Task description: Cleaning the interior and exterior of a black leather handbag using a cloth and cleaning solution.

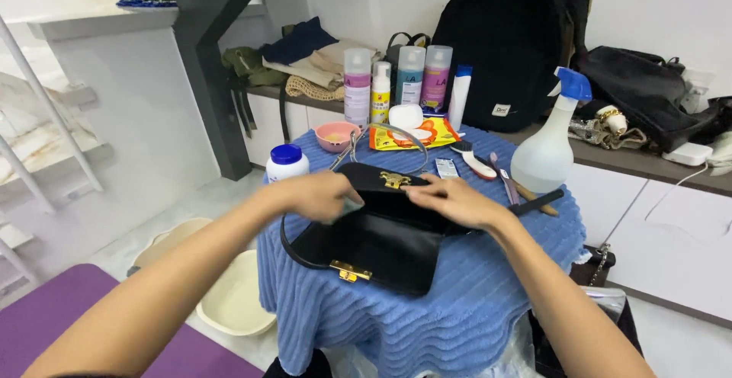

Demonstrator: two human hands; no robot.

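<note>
Blue ribbed towel [465, 302] covers a small table, and on it lies a black handbag [381, 245] with gold clasps, flap open. Left hand [316, 195] curls over a pale cloth [352, 205] pressed on the bag's top edge; right hand [454, 201] lies flat, fingers together, holding the flap. Behind stand 4 bottles [396, 81], a pink bowl [335, 136] and a spray bottle [549, 138].

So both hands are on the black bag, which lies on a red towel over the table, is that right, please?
Not quite: the towel is blue, not red, as the head view shows. Both the left hand and right hand are on the black bag lying on it.
</note>
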